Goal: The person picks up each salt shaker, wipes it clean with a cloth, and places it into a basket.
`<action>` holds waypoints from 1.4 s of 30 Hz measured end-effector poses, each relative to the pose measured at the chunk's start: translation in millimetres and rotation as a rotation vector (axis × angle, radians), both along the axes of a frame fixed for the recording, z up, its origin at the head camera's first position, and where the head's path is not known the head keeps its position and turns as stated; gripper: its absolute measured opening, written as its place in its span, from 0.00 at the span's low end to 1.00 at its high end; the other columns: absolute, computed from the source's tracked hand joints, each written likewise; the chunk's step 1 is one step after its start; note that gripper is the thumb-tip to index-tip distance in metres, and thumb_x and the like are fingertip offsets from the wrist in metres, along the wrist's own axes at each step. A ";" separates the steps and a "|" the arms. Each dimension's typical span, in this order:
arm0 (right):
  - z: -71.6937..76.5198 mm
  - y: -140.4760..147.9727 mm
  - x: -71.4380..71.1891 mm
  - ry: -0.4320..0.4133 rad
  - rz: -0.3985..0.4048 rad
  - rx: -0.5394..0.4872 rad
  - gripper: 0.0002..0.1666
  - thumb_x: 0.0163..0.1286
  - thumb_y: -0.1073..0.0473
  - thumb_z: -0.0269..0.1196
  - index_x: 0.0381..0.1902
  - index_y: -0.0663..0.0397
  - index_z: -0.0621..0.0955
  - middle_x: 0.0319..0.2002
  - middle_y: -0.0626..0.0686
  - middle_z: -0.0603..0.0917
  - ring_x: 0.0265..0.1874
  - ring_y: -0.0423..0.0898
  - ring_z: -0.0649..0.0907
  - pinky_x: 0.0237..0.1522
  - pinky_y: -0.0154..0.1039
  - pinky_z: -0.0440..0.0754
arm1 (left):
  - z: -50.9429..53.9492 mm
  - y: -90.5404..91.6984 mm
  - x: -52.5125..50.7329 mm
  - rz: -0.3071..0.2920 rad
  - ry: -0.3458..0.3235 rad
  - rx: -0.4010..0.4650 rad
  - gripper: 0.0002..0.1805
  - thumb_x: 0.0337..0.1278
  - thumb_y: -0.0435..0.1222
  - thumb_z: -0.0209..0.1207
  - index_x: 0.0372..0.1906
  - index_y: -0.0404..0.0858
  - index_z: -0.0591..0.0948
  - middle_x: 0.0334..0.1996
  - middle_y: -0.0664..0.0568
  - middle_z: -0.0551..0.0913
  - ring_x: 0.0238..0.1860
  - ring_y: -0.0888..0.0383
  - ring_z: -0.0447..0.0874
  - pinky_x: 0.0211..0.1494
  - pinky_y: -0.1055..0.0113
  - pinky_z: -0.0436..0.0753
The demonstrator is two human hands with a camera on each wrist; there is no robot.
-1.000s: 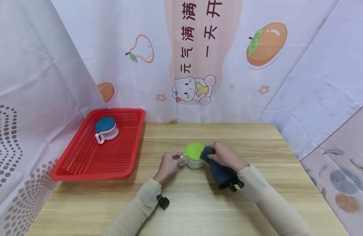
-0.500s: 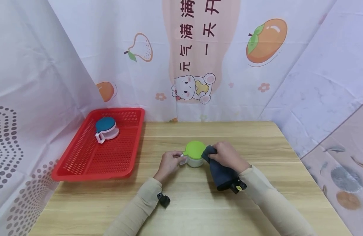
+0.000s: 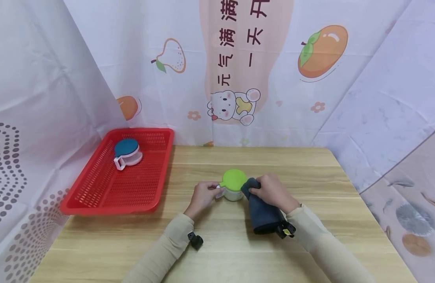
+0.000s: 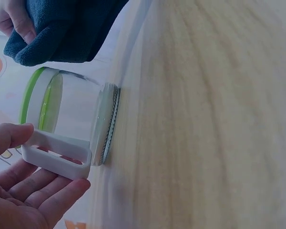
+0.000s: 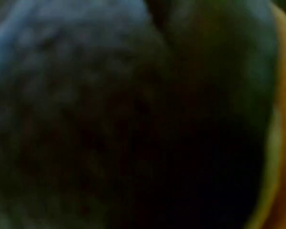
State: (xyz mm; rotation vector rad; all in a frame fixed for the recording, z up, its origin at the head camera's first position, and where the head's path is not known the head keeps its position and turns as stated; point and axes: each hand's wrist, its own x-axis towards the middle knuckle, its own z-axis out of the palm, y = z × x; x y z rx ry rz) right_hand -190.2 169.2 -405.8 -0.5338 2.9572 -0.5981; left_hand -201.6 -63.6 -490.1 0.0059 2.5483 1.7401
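A clear jar with a green lid and a white handle stands upright on the wooden table. My left hand holds that handle, thumb on one side and fingers on the other, as the left wrist view shows. At the jar's right side, my right hand grips a dark blue cloth. The cloth's bunched end overlaps the jar's edge in the head view; whether it touches cannot be told. Its loose part hangs toward the wrist. Dark, blurred cloth fills most of the right wrist view.
On the left is a red plastic basket. Inside it, toward the back, lies a similar jar with a blue lid and a pale handle. A printed curtain hangs behind the table.
My right hand and the cloth have shifted slightly toward me, and the cloth's loose part hangs a little lower. The left hand keeps its hold on the jar's handle, almost still.
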 end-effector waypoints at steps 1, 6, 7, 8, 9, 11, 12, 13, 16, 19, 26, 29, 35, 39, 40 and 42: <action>-0.4 -0.1 0.9 0.001 -0.003 -0.003 0.15 0.64 0.53 0.66 0.23 0.57 0.81 0.16 0.47 0.71 0.16 0.42 0.69 0.22 0.33 0.65 | 0.0 0.1 0.2 -0.004 0.005 -0.005 0.11 0.53 0.37 0.68 0.40 0.35 0.88 0.36 0.45 0.89 0.34 0.60 0.84 0.36 0.70 0.82; -2.6 -0.5 4.6 0.024 -0.013 -0.033 0.19 0.64 0.53 0.67 0.17 0.53 0.75 0.14 0.45 0.64 0.14 0.41 0.65 0.21 0.33 0.62 | 2.5 2.3 0.5 -0.002 0.030 -0.028 0.10 0.54 0.37 0.68 0.37 0.35 0.88 0.33 0.45 0.89 0.31 0.63 0.82 0.33 0.72 0.79; -3.1 -0.8 5.0 0.031 -0.012 -0.037 0.20 0.64 0.53 0.67 0.16 0.53 0.74 0.14 0.44 0.63 0.14 0.41 0.65 0.21 0.33 0.62 | 3.0 3.0 0.1 0.000 0.033 -0.032 0.09 0.54 0.37 0.68 0.36 0.35 0.88 0.32 0.46 0.89 0.31 0.63 0.82 0.33 0.72 0.79; -3.8 -1.1 5.4 0.039 -0.012 -0.040 0.21 0.64 0.52 0.67 0.16 0.52 0.73 0.13 0.44 0.63 0.14 0.41 0.64 0.21 0.33 0.61 | 3.7 3.6 -0.1 0.002 0.038 -0.037 0.09 0.54 0.38 0.68 0.36 0.35 0.88 0.32 0.46 0.89 0.31 0.63 0.82 0.33 0.72 0.79; -4.5 -1.5 5.7 0.046 -0.013 -0.042 0.21 0.63 0.52 0.67 0.15 0.51 0.73 0.13 0.44 0.63 0.14 0.40 0.64 0.21 0.33 0.61 | 4.4 4.3 -0.1 0.002 0.043 -0.043 0.09 0.54 0.38 0.68 0.36 0.35 0.88 0.32 0.46 0.89 0.31 0.63 0.82 0.33 0.72 0.79; -6.2 -2.2 6.0 0.059 -0.018 -0.044 0.22 0.63 0.52 0.67 0.14 0.51 0.72 0.13 0.44 0.62 0.14 0.40 0.64 0.20 0.33 0.60 | 4.7 5.5 -0.5 -0.002 0.043 -0.049 0.10 0.54 0.38 0.68 0.37 0.35 0.88 0.33 0.46 0.89 0.31 0.62 0.83 0.33 0.72 0.80; -6.8 -2.6 6.5 0.062 -0.021 -0.046 0.22 0.63 0.52 0.67 0.14 0.51 0.71 0.13 0.43 0.62 0.14 0.40 0.64 0.20 0.33 0.60 | 4.8 6.2 -0.4 -0.005 0.038 -0.047 0.11 0.54 0.39 0.68 0.38 0.35 0.88 0.33 0.46 0.89 0.32 0.62 0.84 0.34 0.72 0.80; -7.1 -3.2 7.2 0.062 -0.025 -0.048 0.23 0.63 0.52 0.67 0.14 0.50 0.71 0.13 0.43 0.62 0.13 0.40 0.64 0.20 0.33 0.60 | 4.7 6.8 -0.4 -0.009 0.036 -0.044 0.11 0.55 0.39 0.67 0.39 0.35 0.88 0.34 0.46 0.89 0.32 0.62 0.84 0.33 0.72 0.80; -8.8 -5.7 8.9 0.063 -0.025 -0.054 0.22 0.63 0.52 0.67 0.14 0.51 0.72 0.13 0.43 0.62 0.13 0.40 0.64 0.19 0.32 0.60 | 4.4 8.1 -0.1 -0.013 0.032 -0.037 0.12 0.55 0.39 0.67 0.41 0.35 0.87 0.34 0.45 0.89 0.33 0.62 0.85 0.33 0.73 0.80; -10.7 -9.1 10.5 0.066 -0.012 -0.060 0.20 0.63 0.52 0.67 0.16 0.51 0.75 0.13 0.43 0.62 0.13 0.39 0.64 0.18 0.31 0.59 | 4.3 8.6 0.8 -0.017 0.048 -0.048 0.12 0.56 0.39 0.67 0.40 0.36 0.88 0.33 0.46 0.90 0.30 0.64 0.83 0.29 0.73 0.78; -18.6 -18.1 10.2 0.097 -0.022 -0.062 0.19 0.62 0.53 0.68 0.16 0.52 0.75 0.13 0.44 0.66 0.14 0.40 0.66 0.18 0.31 0.60 | 6.3 8.9 2.1 -0.023 0.078 -0.083 0.08 0.56 0.40 0.67 0.31 0.38 0.88 0.28 0.49 0.88 0.24 0.65 0.77 0.26 0.73 0.74; -22.8 -23.0 8.6 0.097 -0.030 -0.051 0.20 0.62 0.53 0.68 0.16 0.52 0.74 0.13 0.44 0.67 0.14 0.40 0.66 0.18 0.31 0.60 | 6.1 8.2 1.8 -0.022 0.072 -0.101 0.09 0.57 0.41 0.66 0.28 0.39 0.87 0.26 0.50 0.87 0.23 0.64 0.75 0.24 0.72 0.73; -30.7 -29.8 7.7 0.124 -0.060 -0.045 0.22 0.60 0.53 0.69 0.14 0.52 0.73 0.13 0.44 0.67 0.13 0.41 0.66 0.18 0.31 0.59 | 6.2 7.3 1.4 -0.031 0.057 -0.116 0.10 0.57 0.41 0.66 0.28 0.39 0.86 0.25 0.49 0.86 0.22 0.63 0.74 0.24 0.71 0.73; -37.3 -33.3 8.7 0.169 -0.058 -0.039 0.23 0.59 0.53 0.70 0.12 0.52 0.72 0.12 0.44 0.67 0.13 0.40 0.66 0.18 0.31 0.59 | 5.9 7.1 1.9 -0.036 0.055 -0.127 0.08 0.56 0.39 0.67 0.28 0.38 0.87 0.25 0.50 0.86 0.23 0.63 0.74 0.25 0.72 0.73; -38.6 -34.2 9.1 0.174 -0.058 -0.045 0.23 0.59 0.53 0.70 0.12 0.52 0.73 0.12 0.44 0.68 0.13 0.40 0.66 0.17 0.31 0.59 | 5.7 7.1 1.9 -0.035 0.048 -0.126 0.08 0.56 0.39 0.67 0.29 0.38 0.87 0.25 0.50 0.86 0.22 0.64 0.74 0.25 0.72 0.72; -40.7 -36.1 10.4 0.181 -0.066 -0.054 0.22 0.59 0.54 0.70 0.12 0.52 0.74 0.13 0.45 0.69 0.13 0.40 0.67 0.17 0.31 0.60 | 5.2 7.0 1.9 -0.034 0.036 -0.119 0.07 0.55 0.38 0.67 0.29 0.37 0.87 0.26 0.50 0.86 0.21 0.64 0.74 0.24 0.72 0.72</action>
